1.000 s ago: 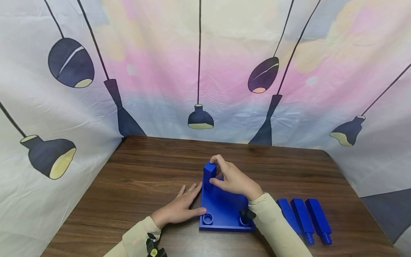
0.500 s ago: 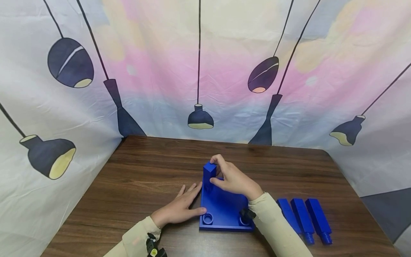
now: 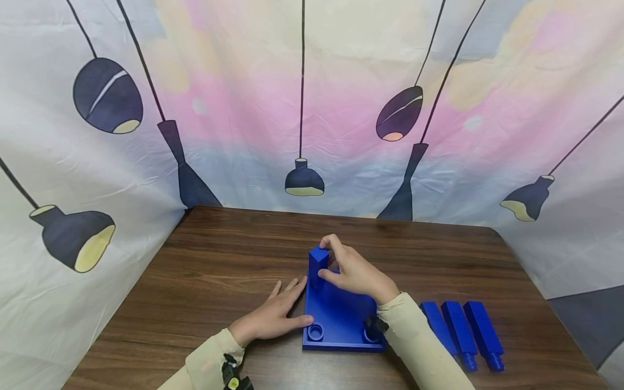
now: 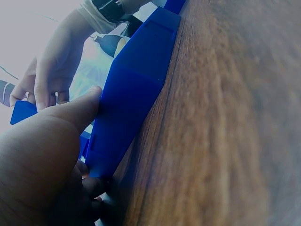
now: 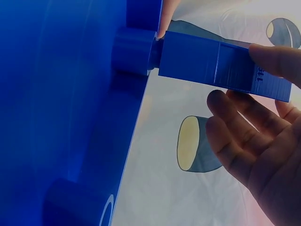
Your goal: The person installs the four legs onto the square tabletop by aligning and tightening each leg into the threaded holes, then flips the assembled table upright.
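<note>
A square blue panel (image 3: 341, 314) lies flat on the table, with raised round sockets at its corners. At its far left corner a blue square leg (image 3: 318, 265) stands upright; my right hand (image 3: 358, 273) holds it near the top between thumb and fingers. In the right wrist view, the narrow end of the leg (image 5: 197, 59) meets a socket (image 5: 136, 52), with a short dark neck showing between them. My left hand (image 3: 275, 317) rests against the panel's left side, fingers spread and straight. Its thumb touches the rim by the near left socket (image 3: 315, 332).
Several matching legs lie right of the panel, among them one at the far right (image 3: 483, 336) and one in the middle (image 3: 460, 336); my right sleeve (image 3: 421, 344) partly covers the nearest. Behind the wooden table (image 3: 234, 249) hangs a cloth (image 3: 244, 108) printed with lamps.
</note>
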{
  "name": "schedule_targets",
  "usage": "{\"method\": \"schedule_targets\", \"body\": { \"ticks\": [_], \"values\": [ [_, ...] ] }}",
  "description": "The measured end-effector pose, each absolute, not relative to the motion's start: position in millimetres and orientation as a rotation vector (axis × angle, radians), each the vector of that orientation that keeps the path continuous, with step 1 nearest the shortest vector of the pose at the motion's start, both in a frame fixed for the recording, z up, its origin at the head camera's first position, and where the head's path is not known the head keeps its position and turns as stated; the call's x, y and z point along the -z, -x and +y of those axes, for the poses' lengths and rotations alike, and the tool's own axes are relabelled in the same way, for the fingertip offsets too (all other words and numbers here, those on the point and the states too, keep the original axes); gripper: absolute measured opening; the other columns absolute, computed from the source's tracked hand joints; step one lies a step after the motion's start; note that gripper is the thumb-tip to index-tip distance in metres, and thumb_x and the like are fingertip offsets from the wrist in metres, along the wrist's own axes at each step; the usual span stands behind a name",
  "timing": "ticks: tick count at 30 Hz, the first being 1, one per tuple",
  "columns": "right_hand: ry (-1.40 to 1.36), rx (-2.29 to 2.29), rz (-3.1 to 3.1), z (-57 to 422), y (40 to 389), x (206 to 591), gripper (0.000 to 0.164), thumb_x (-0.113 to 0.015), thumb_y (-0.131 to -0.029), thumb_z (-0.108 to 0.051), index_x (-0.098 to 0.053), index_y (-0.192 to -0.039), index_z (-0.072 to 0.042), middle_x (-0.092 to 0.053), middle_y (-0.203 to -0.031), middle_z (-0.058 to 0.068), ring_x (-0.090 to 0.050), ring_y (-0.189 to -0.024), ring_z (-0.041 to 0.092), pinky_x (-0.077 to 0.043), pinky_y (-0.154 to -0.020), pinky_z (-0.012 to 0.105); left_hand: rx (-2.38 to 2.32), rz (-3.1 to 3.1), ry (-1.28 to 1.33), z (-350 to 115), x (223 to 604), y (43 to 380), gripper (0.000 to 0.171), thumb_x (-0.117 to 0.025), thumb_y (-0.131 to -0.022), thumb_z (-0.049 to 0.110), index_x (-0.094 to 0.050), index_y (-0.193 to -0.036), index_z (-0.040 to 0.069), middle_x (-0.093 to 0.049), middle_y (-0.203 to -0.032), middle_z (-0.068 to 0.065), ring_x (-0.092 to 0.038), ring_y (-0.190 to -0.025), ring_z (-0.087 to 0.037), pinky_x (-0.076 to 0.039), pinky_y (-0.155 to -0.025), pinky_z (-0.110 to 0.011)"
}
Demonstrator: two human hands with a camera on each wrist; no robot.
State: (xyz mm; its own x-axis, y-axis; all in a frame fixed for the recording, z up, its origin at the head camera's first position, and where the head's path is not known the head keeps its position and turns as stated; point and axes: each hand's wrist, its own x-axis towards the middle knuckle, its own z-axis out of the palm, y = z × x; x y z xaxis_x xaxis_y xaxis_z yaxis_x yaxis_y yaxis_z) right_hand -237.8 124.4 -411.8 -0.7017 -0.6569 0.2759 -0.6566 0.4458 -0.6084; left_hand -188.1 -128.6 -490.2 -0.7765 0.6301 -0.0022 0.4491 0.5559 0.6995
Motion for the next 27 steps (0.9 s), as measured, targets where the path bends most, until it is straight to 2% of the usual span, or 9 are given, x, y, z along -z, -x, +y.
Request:
{"method": "schedule_targets", "body": {
  "ticks": [3,9,12,17,27],
  "values": [
    [1.211,1.131,2.663,124.3,237.3,411.7,0.047,-0.074,-0.099,-0.01,-0.04,-0.131,-0.011,-0.065,-0.116,0.01,-0.07,-0.093,0.024,-0.061,-0.079,0.035,-1.033,2.545,-0.902,-128.6,490.4,188.0,0.09,-0.061,-0.105,0.05,-0.02,-0.167,-0.001,-0.021,-0.173,-0.018,-0.013,-0.161,-0.041,0.002,-0.124,-0.07],
    [1.217,1.145,2.672,123.9,236.3,411.4,0.046,-0.075,-0.1,-0.016,-0.041,-0.131,-0.011,-0.063,-0.123,0.011,-0.07,-0.104,0.025,-0.061,-0.086,0.05,-1.03,2.551,-0.905,-128.5,490.9,188.0,0.09,-0.061,-0.105,0.05,-0.02,-0.167,-0.001,-0.022,-0.173,-0.018,-0.013,-0.161,-0.041,0.002,-0.124,-0.07],
    [1.222,1.15,2.665,123.8,236.2,411.5,0.043,-0.074,-0.101,-0.016,-0.043,-0.13,-0.012,-0.063,-0.124,0.011,-0.07,-0.105,0.024,-0.061,-0.087,0.052,-1.029,2.552,-0.906,-128.6,491.0,188.2,0.09,-0.061,-0.105,0.051,-0.02,-0.167,-0.001,-0.022,-0.173,-0.018,-0.013,-0.161,-0.041,0.002,-0.124,-0.07],
    [1.222,1.14,2.672,123.8,236.6,412.4,0.04,-0.073,-0.102,-0.016,-0.045,-0.129,-0.012,-0.063,-0.122,0.009,-0.068,-0.096,0.021,-0.061,-0.081,0.05,-1.029,2.545,-0.901,-128.1,491.2,188.5,0.09,-0.06,-0.105,0.051,-0.019,-0.167,0.0,-0.021,-0.173,-0.017,-0.012,-0.161,-0.04,0.003,-0.124,-0.07],
    [1.227,1.107,2.701,124.1,238.2,412.0,0.04,-0.073,-0.102,-0.017,-0.043,-0.128,-0.012,-0.064,-0.11,0.006,-0.066,-0.085,0.021,-0.059,-0.072,0.038,-1.018,2.554,-0.905,-128.4,493.0,189.7,0.09,-0.06,-0.105,0.051,-0.019,-0.168,0.001,-0.021,-0.173,-0.016,-0.013,-0.161,-0.039,0.002,-0.124,-0.069]
  ]
}}
